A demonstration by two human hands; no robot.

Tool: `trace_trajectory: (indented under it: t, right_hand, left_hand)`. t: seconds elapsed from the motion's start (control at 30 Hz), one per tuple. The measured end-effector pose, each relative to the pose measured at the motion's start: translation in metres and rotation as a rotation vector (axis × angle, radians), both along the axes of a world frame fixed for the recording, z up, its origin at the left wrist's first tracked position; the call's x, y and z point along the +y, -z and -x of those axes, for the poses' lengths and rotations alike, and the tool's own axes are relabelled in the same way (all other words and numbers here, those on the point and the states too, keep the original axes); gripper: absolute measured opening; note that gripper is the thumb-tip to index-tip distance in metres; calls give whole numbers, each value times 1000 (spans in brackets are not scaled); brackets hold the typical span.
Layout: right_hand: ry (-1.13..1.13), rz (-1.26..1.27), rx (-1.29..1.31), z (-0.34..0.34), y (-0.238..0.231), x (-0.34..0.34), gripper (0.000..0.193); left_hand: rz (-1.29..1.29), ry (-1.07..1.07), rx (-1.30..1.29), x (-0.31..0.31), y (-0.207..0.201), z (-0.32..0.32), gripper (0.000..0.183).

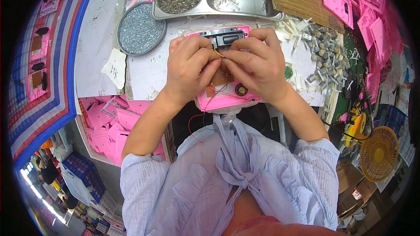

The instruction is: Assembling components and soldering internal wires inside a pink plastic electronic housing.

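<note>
Both my hands meet above a pink plastic housing (227, 101) at the near edge of the table. My left hand (189, 67) and my right hand (259, 63) pinch thin yellow and dark wires (218, 53) between their fingertips. Behind the fingers, a black mechanism (226, 39) sits at the housing's far end. Under my hands lies a brown circuit board (221, 78), partly covered, with a round black part (240, 89) beside it. Thin red wires (209, 100) trail off the housing's near side toward my lap.
A round tray of small screws (142, 28) stands left of a metal compartment tray (205, 11) holding small metal parts. White plastic pieces and small motors (326, 54) pile up at right. Pink panels fill a box (109, 120) at lower left, and more pink panels (372, 26) stack at far right.
</note>
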State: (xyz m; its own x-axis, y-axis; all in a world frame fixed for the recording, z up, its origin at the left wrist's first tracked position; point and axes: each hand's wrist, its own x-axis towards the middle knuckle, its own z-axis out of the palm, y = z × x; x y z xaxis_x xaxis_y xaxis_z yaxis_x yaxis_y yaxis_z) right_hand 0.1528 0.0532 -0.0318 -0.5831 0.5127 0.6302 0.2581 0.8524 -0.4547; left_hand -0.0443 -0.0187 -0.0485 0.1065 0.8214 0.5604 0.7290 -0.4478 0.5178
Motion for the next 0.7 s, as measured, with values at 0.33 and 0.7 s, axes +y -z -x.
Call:
trace_trajectory:
  t: [0.33, 0.7]
  right_hand:
    - [37, 219, 55, -10, 0, 7, 17]
    - [129, 114, 36, -15, 3, 16, 14]
  left_hand:
    - [-30, -78, -94, -2, -11, -5, 25]
    - [-91, -190, 3, -3, -18, 11, 17]
